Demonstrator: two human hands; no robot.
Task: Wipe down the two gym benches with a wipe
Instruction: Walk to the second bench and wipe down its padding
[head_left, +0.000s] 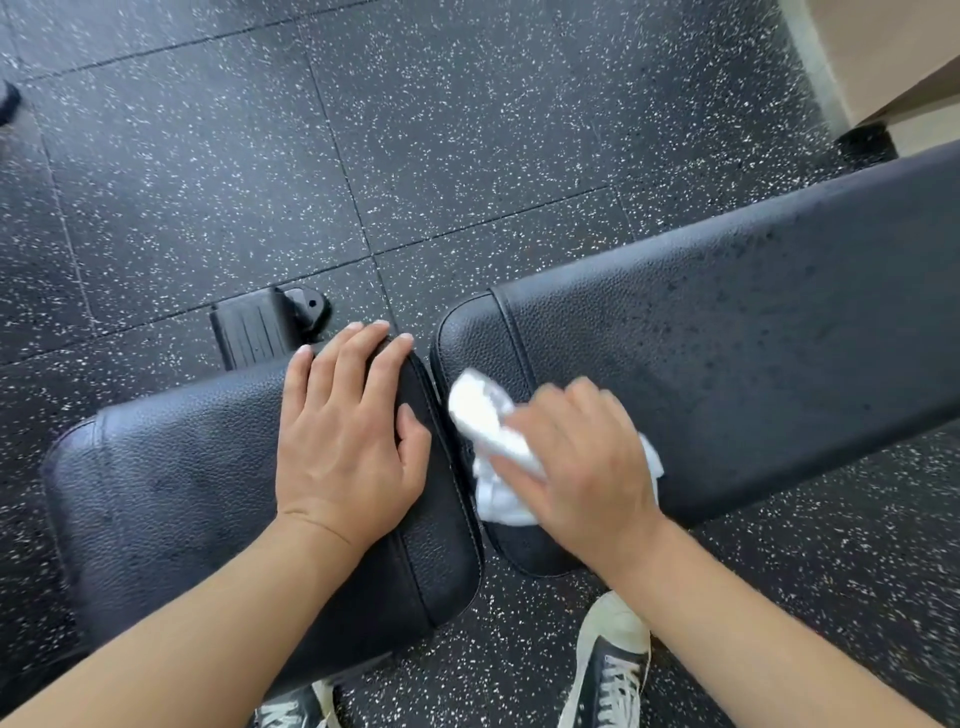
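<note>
Two hands: left hand (347, 426) flat on seat pad (171, 499), right hand (582, 457) clutching wipe (483, 415).

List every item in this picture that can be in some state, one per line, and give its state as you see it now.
Left hand: flat, fingers straight, resting on the left pad.
Right hand: curled round the wipe, pressing it down.
Wipe: crumpled, on the right pad's near end.
Left pad: level, some damp speckling.
Right pad: speckled with droplets, apart from the left pad by a narrow gap.
Shoe: laced, on the floor.
</note>
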